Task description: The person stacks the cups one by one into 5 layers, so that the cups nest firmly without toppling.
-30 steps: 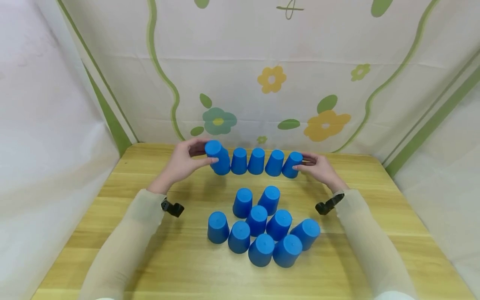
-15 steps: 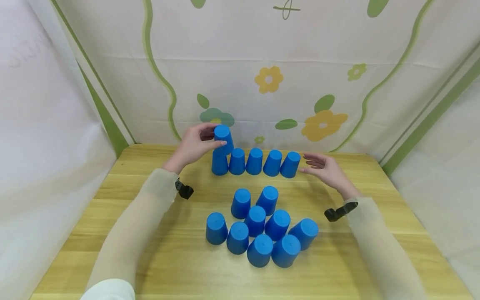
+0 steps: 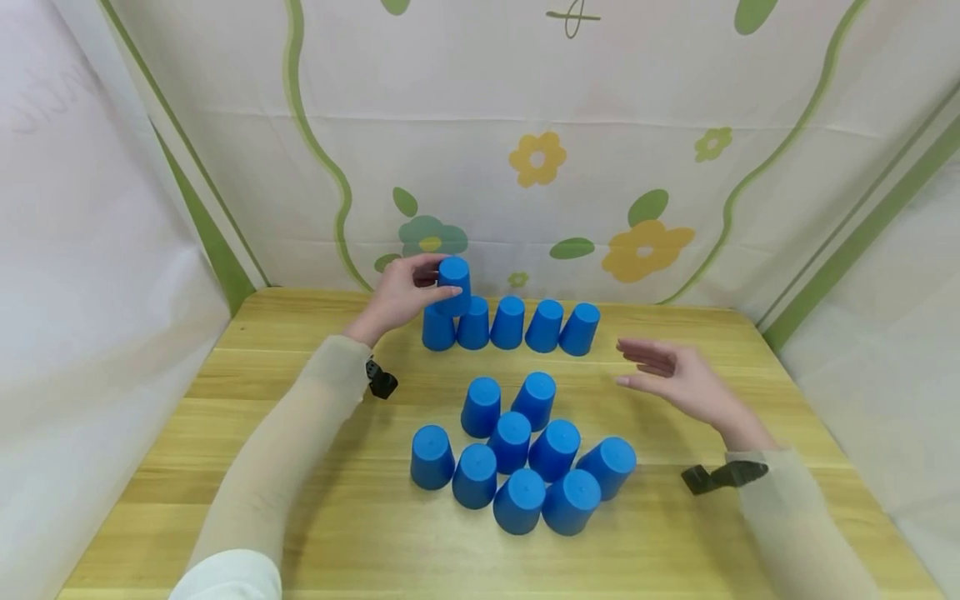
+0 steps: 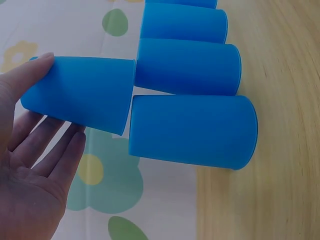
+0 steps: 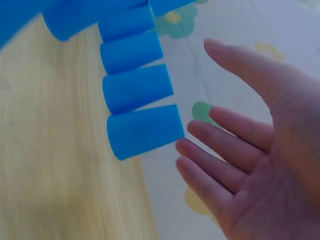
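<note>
My left hand [image 3: 407, 292] pinches an upside-down blue cup [image 3: 454, 286] between thumb and fingers. In the left wrist view the held cup [image 4: 82, 92] has its rim right at the bases of the first cup [image 4: 192, 131] and the second cup [image 4: 187, 66] in the back row. That row of several inverted blue cups runs rightward to an end cup [image 3: 581, 329]. To the right of it my right hand [image 3: 686, 379] hangs above the table with fingers spread, holding nothing; the right wrist view shows the empty palm [image 5: 270, 205].
Nearer the front, several more inverted blue cups stand in a loose group, among them a left one [image 3: 432, 457] and a right one [image 3: 609, 467]. The wooden table [image 3: 360, 517] ends at the back against a flower-patterned cloth [image 3: 480, 150].
The left hand lifted its cup off the leftmost cup, then shifted it right over the gap between the first two. The right hand let go of the end cup and drew back right and nearer.
</note>
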A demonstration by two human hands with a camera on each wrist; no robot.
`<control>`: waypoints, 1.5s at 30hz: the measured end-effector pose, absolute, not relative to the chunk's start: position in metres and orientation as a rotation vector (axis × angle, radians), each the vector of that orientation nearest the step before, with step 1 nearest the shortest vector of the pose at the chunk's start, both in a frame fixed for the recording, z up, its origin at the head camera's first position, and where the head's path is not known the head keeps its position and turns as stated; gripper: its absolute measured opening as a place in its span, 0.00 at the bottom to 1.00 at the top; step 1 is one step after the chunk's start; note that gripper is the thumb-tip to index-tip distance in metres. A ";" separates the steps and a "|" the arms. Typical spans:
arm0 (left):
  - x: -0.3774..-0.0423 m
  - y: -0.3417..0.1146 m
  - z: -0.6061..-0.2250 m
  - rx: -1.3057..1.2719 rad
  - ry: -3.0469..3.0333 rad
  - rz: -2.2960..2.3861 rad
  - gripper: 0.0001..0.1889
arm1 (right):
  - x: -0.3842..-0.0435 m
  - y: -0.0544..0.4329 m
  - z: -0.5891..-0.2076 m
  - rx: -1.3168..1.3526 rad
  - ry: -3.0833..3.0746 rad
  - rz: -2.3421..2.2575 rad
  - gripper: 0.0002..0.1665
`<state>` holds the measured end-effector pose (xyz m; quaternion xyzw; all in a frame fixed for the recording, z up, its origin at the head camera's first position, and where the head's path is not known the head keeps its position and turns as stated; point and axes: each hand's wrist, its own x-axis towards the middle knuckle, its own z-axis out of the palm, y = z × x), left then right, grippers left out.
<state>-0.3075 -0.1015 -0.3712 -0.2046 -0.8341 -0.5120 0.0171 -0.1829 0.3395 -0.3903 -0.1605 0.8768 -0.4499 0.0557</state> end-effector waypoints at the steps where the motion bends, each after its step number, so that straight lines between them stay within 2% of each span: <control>1: -0.307 -0.101 -0.371 -0.634 -2.593 -1.589 0.30 | -0.178 0.339 -0.390 -0.508 2.640 -1.355 0.35; 8: -0.308 -0.100 -0.374 -0.615 -2.597 -1.571 0.32 | -0.144 0.336 -0.391 -0.635 2.505 -1.283 0.35; 15: -0.311 -0.101 -0.378 -0.611 -2.576 -1.568 0.32 | -0.127 0.332 -0.402 -0.687 2.458 -1.225 0.36; 30: -0.310 -0.103 -0.378 -0.606 -2.566 -1.630 0.32 | -0.122 0.325 -0.426 -0.681 2.385 -1.247 0.27; 45: -0.300 -0.108 -0.371 -0.665 -2.429 -1.632 0.33 | -0.125 0.336 -0.421 -0.584 2.469 -1.326 0.28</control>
